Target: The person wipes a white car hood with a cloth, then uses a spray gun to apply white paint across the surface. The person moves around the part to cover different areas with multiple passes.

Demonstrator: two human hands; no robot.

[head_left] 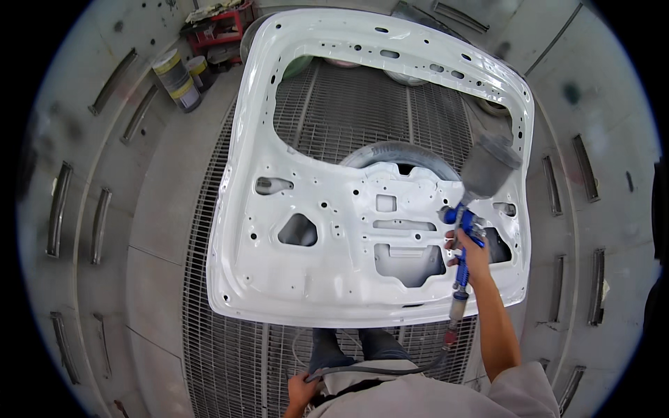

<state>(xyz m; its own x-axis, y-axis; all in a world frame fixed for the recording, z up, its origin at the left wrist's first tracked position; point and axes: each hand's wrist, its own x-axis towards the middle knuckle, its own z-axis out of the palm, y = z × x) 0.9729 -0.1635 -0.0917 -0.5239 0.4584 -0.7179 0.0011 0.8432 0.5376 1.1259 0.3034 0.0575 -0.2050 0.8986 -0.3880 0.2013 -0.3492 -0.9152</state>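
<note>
A blue spray gun (465,226) with a grey cup (492,166) on top is gripped in my right hand (476,256), its fingers wrapped round the handle. It is above the right side of a glossy white car tailgate (327,272), which lies with its inner side up and has a large window opening. From the gun's lower end a dark air hose (390,370) runs across my front to my left hand (301,390), which is closed around it near my waist. Whether paint leaves the nozzle, I cannot tell.
Metal floor grating (202,292) runs under the tailgate. A round grey rim (401,150) shows beneath it. Stacked cans (178,80) and a red cart (221,31) stand at the far left. Walls with slotted vents (59,209) rise on both sides.
</note>
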